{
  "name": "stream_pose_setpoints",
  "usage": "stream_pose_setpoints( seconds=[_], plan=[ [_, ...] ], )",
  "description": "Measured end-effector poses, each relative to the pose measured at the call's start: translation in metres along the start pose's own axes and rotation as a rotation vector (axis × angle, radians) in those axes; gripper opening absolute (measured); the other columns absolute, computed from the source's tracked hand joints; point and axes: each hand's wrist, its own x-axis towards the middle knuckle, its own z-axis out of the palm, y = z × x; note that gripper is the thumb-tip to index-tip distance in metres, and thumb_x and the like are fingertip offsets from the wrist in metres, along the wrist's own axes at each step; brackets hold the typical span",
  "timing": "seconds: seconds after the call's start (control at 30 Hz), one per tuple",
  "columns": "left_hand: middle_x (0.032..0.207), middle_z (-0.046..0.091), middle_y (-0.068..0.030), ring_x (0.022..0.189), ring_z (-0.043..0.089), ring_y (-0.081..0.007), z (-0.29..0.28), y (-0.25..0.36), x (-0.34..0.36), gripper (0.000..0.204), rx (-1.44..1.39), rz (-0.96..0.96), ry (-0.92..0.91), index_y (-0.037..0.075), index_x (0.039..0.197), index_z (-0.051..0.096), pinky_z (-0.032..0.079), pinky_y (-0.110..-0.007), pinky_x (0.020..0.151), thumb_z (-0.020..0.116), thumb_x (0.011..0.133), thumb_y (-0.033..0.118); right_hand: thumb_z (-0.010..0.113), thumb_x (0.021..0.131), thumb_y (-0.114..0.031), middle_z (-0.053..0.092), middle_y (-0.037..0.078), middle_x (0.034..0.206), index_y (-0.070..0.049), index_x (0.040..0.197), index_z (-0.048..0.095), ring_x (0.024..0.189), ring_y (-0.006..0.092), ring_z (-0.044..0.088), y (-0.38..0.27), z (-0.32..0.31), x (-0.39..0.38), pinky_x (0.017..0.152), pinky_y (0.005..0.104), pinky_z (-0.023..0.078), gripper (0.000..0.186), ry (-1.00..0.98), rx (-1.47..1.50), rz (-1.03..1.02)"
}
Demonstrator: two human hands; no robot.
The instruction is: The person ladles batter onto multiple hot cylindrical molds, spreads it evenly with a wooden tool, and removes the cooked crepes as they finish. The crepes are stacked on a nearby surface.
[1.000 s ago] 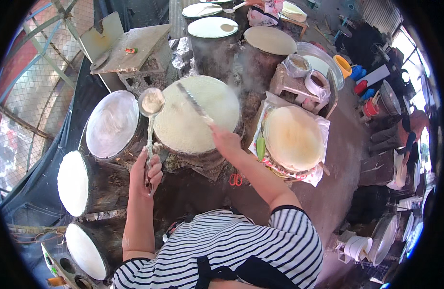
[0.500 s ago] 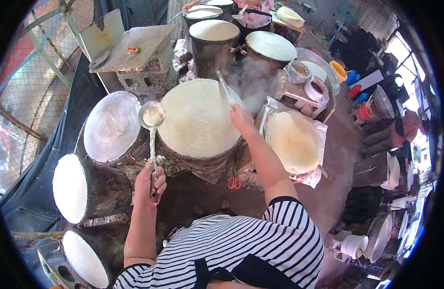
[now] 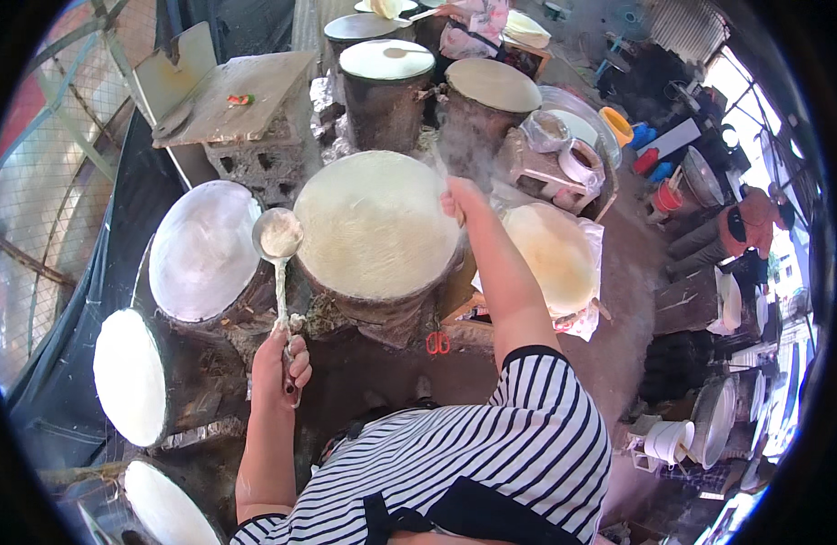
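Observation:
In my left hand [image 3: 282,365] is a long-handled ladle [image 3: 279,239], its bowl holding pale batter, level with the gap between two griddles. The fingers wrap around the lower handle. My right hand [image 3: 464,202] is closed at the right rim of the big round griddle [image 3: 373,227], which is covered by a thin, pale sheet of batter. From that fist a thin, pale stick [image 3: 443,170] shows only in part, blurred by steam and seen nearly end-on. Right of the griddle lies a stack of round, thin sheets [image 3: 550,254], browned in the middle, partly behind my right forearm.
On my left stand several round griddles [image 3: 205,250] with whitish tops. Farther off, more drum stoves [image 3: 386,62] steam. Bowls [image 3: 580,163] sit on a block at the right, beside a large metal basin [image 3: 609,123]. Red-handled scissors [image 3: 438,342] hang below the griddle. Another person [image 3: 745,227] is far right.
My right hand has moved slightly right and nearer the griddle's rim, and the stick has swung from over the batter to the edge. The ladle stays held, slightly lower.

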Motion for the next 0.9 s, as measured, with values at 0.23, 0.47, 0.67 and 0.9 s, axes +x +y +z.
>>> stream_pose_setpoints(
  seconds=[0.23,0.47,0.67,0.9],
  plan=[
    [0.067,0.042,-0.0002,0.042,0.035,-0.0075,0.007,-0.003,0.002,0.013,-0.057,-0.029,-0.014,0.012,0.095,0.041,0.029,-0.022,0.031,0.044,0.094,0.025,0.049,0.088,-0.031,0.046,0.007,0.065,-0.007,0.09,0.049,0.042,0.012,0.037,-0.003,0.062,-0.069,0.036,0.0269,0.031,0.025,-0.087,-0.138,-0.092],
    [0.066,0.042,0.0004,0.042,0.035,-0.0073,-0.001,-0.006,-0.012,0.013,-0.057,-0.02,0.0,0.012,0.096,0.043,0.028,-0.022,0.031,0.044,0.094,0.025,0.051,0.087,-0.029,0.045,0.005,0.062,-0.007,0.082,0.044,0.043,0.0114,0.037,-0.018,0.051,-0.064,0.036,0.0252,0.03,0.023,-0.095,-0.121,-0.031],
    [0.065,0.041,0.0006,0.04,0.034,-0.0069,0.002,-0.006,-0.022,0.017,-0.103,-0.036,0.018,0.01,0.099,0.046,0.027,-0.022,0.03,0.043,0.094,0.026,0.049,0.089,-0.03,0.044,0.006,0.058,-0.009,0.091,0.048,0.04,0.0107,0.036,-0.006,0.012,-0.012,0.035,0.0276,0.031,0.021,0.043,-0.157,-0.1],
    [0.068,0.041,0.0009,0.04,0.032,-0.0052,0.004,-0.019,-0.034,0.025,-0.222,0.078,-0.012,0.006,0.109,0.047,0.027,-0.019,0.03,0.04,0.096,0.025,0.046,0.092,-0.026,0.045,0.001,0.055,-0.014,0.131,0.043,0.039,0.0109,0.04,0.011,0.073,-0.129,0.034,0.0291,0.033,0.04,-0.048,-0.333,-0.549]
  ],
)
